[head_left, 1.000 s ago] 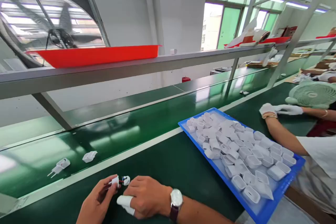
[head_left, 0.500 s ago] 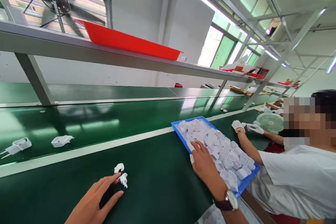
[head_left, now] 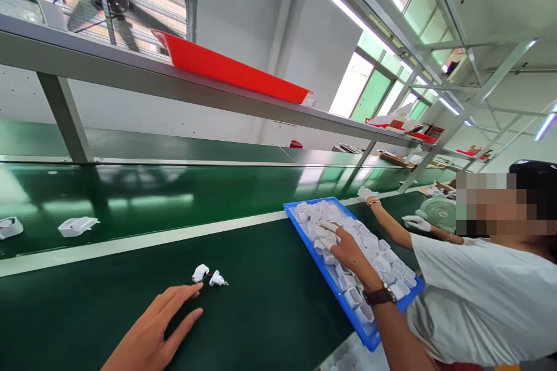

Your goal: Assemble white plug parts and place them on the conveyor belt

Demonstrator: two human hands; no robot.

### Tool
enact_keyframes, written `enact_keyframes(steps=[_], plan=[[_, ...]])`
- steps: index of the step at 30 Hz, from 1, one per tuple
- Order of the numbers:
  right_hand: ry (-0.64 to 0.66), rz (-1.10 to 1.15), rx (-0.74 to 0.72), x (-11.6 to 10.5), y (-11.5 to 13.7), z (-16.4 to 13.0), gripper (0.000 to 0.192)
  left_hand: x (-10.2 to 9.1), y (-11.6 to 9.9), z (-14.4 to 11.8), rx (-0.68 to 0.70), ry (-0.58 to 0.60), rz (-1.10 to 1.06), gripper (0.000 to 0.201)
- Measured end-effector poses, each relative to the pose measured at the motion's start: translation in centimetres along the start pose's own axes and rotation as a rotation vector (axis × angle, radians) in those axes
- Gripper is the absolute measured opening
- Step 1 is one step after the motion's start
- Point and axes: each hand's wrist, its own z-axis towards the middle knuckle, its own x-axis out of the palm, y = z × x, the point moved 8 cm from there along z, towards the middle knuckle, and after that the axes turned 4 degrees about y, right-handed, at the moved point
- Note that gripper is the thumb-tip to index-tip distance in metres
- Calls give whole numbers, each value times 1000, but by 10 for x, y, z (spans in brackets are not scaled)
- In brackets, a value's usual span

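My left hand (head_left: 159, 324) is open on the dark green work surface, thumb and fingers apart. Just beyond its index fingertip lies a small white plug assembly (head_left: 217, 278), its two white pieces joined by short coloured wires. At the blue tray (head_left: 319, 269), my right hand (head_left: 343, 246) reaches in among the heaped white plastic housings (head_left: 369, 243). White covers are on its fingertips, which close around one housing in the tray's left part; the grip is partly lost against the white heap. A dark watch strap circles the right wrist.
Two white plug housings (head_left: 78, 226) lie on the glossy green belt (head_left: 143, 197) beyond a pale strip. A red tray (head_left: 235, 74) sits on the overhead shelf. At right a co-worker (head_left: 474, 295) in white gloves reaches toward the belt, near a green fan (head_left: 439, 211).
My right hand has moved from the tray's left edge in among the housings. The plug assembly has turned beside my left hand. The co-worker's arm has stretched toward the belt; belt pieces shifted left.
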Motion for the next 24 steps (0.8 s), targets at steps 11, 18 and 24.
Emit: enact_keyframes(steps=[11,18,24], plan=[[304,468,-464,143,230,-1,61,-7,-16,0,88,-108,72,56],[402,265,-532,183,254,22,64,-27,16,4,-74,-115,106,33],[369,87,-522,200,223,18,59,-23,48,1,-242,-61,208,31]])
